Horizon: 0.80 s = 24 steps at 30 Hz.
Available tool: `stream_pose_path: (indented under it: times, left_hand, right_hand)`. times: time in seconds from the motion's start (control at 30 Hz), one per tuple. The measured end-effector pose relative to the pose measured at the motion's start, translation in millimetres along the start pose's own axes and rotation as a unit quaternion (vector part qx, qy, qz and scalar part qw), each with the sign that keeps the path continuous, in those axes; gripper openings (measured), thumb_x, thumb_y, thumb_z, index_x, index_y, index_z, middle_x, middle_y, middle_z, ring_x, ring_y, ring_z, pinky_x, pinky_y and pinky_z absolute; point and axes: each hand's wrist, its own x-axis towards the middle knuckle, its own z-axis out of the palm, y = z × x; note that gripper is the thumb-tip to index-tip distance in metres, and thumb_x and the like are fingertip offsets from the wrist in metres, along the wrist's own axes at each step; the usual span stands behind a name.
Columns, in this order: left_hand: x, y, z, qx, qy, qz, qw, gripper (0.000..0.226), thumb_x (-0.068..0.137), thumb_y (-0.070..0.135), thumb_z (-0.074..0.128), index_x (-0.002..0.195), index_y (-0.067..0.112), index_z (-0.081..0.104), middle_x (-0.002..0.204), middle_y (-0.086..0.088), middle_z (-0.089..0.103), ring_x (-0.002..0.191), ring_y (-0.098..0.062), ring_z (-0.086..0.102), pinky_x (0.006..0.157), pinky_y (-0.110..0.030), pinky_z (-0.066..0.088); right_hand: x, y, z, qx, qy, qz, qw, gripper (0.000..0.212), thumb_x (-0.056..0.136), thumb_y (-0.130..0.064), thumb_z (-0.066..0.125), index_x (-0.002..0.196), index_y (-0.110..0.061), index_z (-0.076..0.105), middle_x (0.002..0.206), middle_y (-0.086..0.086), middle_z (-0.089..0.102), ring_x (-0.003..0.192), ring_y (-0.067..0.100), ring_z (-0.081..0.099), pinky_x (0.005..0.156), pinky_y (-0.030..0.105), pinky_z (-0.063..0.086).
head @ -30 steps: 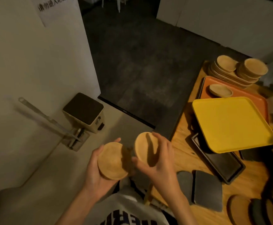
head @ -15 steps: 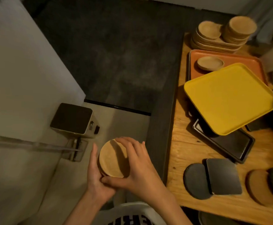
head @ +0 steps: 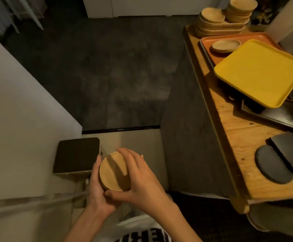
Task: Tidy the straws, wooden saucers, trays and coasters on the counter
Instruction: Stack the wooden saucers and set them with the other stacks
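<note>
Both hands hold round wooden saucers (head: 113, 172) stacked together, off the counter's left side and above the floor. My left hand (head: 97, 193) cups them from below and behind. My right hand (head: 142, 179) wraps over their right edge. On the wooden counter (head: 243, 137) lie a yellow tray (head: 259, 72) tilted over an orange tray (head: 210, 49), and a black tray (head: 281, 114). One oval wooden saucer (head: 225, 46) rests in the orange tray. More wooden saucers (head: 226, 20) are stacked at the far end. Dark coasters (head: 281, 161) sit near the front edge.
A small box with a dark top (head: 76, 156) stands on the floor left of my hands. A white wall panel (head: 20, 110) fills the left side. Dark floor (head: 107, 75) stretches ahead.
A second ago each hand held a separate saucer; the two have been brought together into one stack. The view has turned left and the counter has shifted to the right.
</note>
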Motion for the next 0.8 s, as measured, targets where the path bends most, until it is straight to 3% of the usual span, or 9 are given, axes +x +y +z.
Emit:
stream_pose_path:
  times: [0.1, 0.2, 0.43, 0.53, 0.6, 0.67, 0.8]
  left_hand:
    - [0.4, 14.8, -14.7, 0.023, -0.012, -0.004, 1.000, 0.074, 0.047, 0.062, 0.080, 0.102, 0.012, 0.077, 0.104, -0.017, 0.072, 0.094, -0.035, 0.069, 0.076, -0.045, 0.056]
    - [7.8, 19.8, -18.7, 0.037, -0.031, -0.011, 0.999, 0.078, 0.046, 0.063, 0.083, 0.105, 0.013, 0.076, 0.104, -0.017, 0.072, 0.093, -0.033, 0.070, 0.078, -0.045, 0.056]
    - [41.3, 24.8, 2.7, 0.036, -0.078, -0.052, 0.995, 0.072, 0.049, 0.060, 0.083, 0.101, 0.011, 0.077, 0.098, -0.017, 0.073, 0.086, -0.032, 0.072, 0.071, -0.044, 0.057]
    - [66.8, 36.0, 28.7, 0.025, -0.110, -0.071, 0.991, 0.071, 0.060, 0.061, 0.075, 0.116, 0.017, 0.071, 0.110, -0.017, 0.069, 0.093, -0.033, 0.069, 0.079, -0.045, 0.056]
    - [86.9, 45.7, 50.0, 0.034, -0.138, -0.067, 0.988, 0.067, 0.067, 0.063, 0.068, 0.123, 0.025, 0.066, 0.119, -0.012, 0.067, 0.100, -0.031, 0.067, 0.085, -0.038, 0.047]
    - [112.9, 54.1, 77.3, 0.055, -0.164, -0.066, 0.983, 0.064, 0.071, 0.066, 0.063, 0.126, 0.033, 0.061, 0.128, -0.009, 0.063, 0.109, -0.030, 0.061, 0.085, -0.030, 0.035]
    - [167.5, 68.1, 135.9, 0.028, -0.180, -0.089, 0.979, 0.060, 0.076, 0.065, 0.060, 0.124, 0.028, 0.064, 0.130, -0.012, 0.061, 0.108, -0.030, 0.060, 0.079, -0.043, 0.050]
  right_hand:
    - [8.2, -14.1, 11.3, 0.004, 0.021, -0.004, 1.000, 0.104, 0.075, -0.045, 0.080, 0.147, -0.050, 0.005, 0.151, -0.011, 0.025, 0.141, 0.014, 0.030, 0.115, 0.049, 0.032]
    - [10.1, -15.0, 13.9, 0.000, 0.035, 0.002, 0.999, 0.105, 0.075, -0.044, 0.081, 0.146, -0.050, 0.004, 0.149, -0.010, 0.025, 0.137, 0.017, 0.035, 0.110, 0.049, 0.039]
    - [25.5, 4.0, -7.7, -0.004, 0.071, 0.002, 0.997, 0.104, 0.074, -0.051, 0.081, 0.149, -0.042, 0.011, 0.152, -0.013, 0.020, 0.143, 0.011, 0.025, 0.117, 0.053, 0.027]
    - [38.6, 22.0, -33.9, 0.029, 0.111, 0.005, 0.993, 0.099, 0.076, -0.052, 0.080, 0.151, -0.037, 0.018, 0.152, -0.015, 0.024, 0.142, 0.005, 0.028, 0.115, 0.037, 0.035]
    - [49.6, 35.3, -56.2, 0.041, 0.140, 0.022, 0.989, 0.091, 0.081, -0.056, 0.074, 0.151, -0.037, 0.019, 0.151, -0.017, 0.027, 0.141, -0.002, 0.028, 0.114, 0.019, 0.031]
    - [64.9, 50.3, -83.7, 0.038, 0.177, 0.042, 0.983, 0.081, 0.086, -0.058, 0.066, 0.151, -0.037, 0.021, 0.150, -0.020, 0.030, 0.139, -0.007, 0.028, 0.111, 0.009, 0.026]
    - [98.3, 70.6, -146.5, 0.012, 0.259, 0.082, 0.962, 0.059, 0.094, -0.049, 0.058, 0.146, -0.031, 0.036, 0.141, -0.019, 0.043, 0.132, -0.010, 0.037, 0.105, 0.005, 0.030]
